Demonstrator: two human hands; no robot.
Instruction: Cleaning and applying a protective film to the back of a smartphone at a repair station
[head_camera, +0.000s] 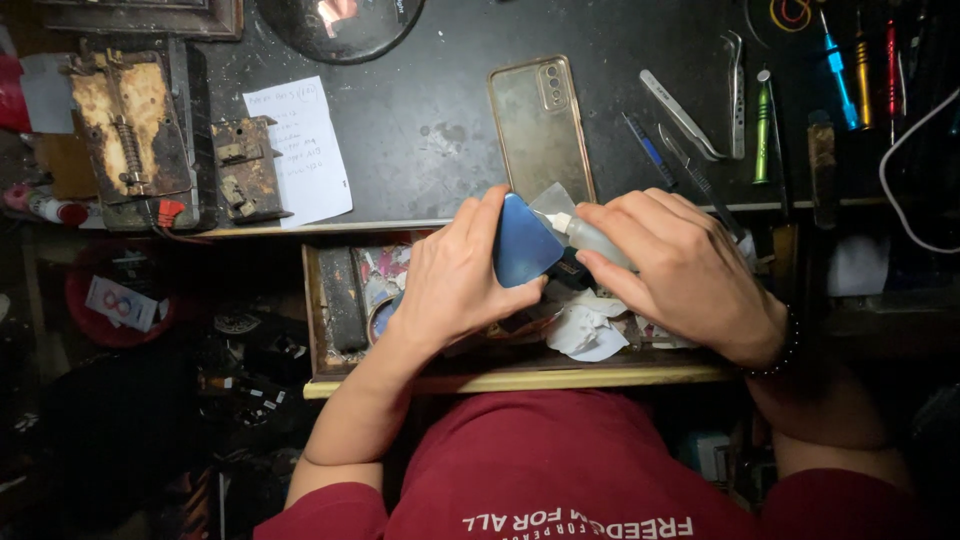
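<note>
Taking the open drawer (520, 378) as the landmark: above its far-left corner, a rusty clamp (130, 125) and a paper note (297, 150) lie on the worktop (420, 120). Over the drawer, the left hand (455, 280) has its grip closed around a blue phone (525, 240), held on edge, long axis running from the body toward the worktop. The right hand (680, 265) pinches a small squeeze bottle (590, 235), its nozzle pointing left and touching the phone's upper edge. Judging by that, liquid is being applied; the phone looks unopened. Tweezers (685, 115) lie beyond the drawer's right end.

Dim, warm overhead light — dark, murky edges
</note>
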